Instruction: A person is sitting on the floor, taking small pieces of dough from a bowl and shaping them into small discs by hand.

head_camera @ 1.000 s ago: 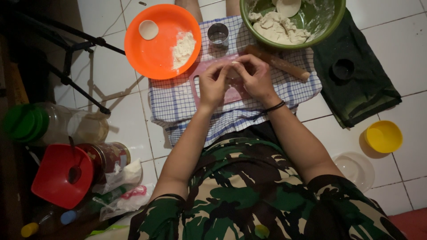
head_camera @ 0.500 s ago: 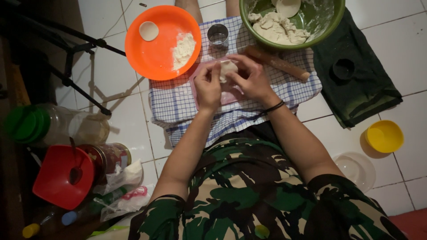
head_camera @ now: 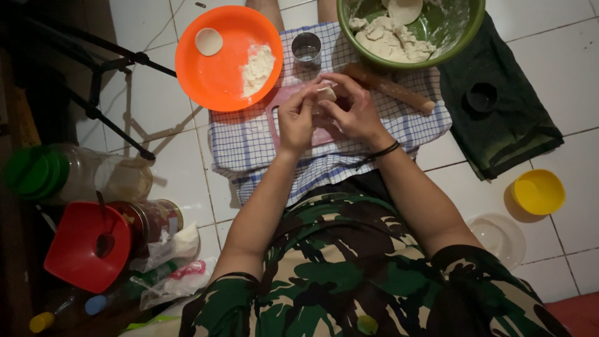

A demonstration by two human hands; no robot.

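Observation:
A small pale piece of dough [head_camera: 326, 94] is pinched between both my hands. My left hand [head_camera: 296, 118] and my right hand [head_camera: 350, 107] hold it just above a pink cutting board [head_camera: 322, 133]. The board lies on a blue-and-white checked cloth [head_camera: 249, 146] on the tiled floor. A wooden rolling pin [head_camera: 392, 88] rests on the cloth just beyond my right hand. Behind it stands a green bowl [head_camera: 469, 31] with a mass of dough and a flat dough round inside.
An orange plate [head_camera: 212, 68] with flour and a dough disc sits at upper left, a metal cup [head_camera: 306, 47] beside it. A dark green cloth [head_camera: 505, 125], yellow lid [head_camera: 538, 191] and clear lid [head_camera: 499, 237] lie right. Jars [head_camera: 75, 175], a red funnel [head_camera: 84, 246] and bags crowd the left.
Both hands have lifted the dough piece off the pink board and drawn together around it, fingers now pinching it a little farther from my body.

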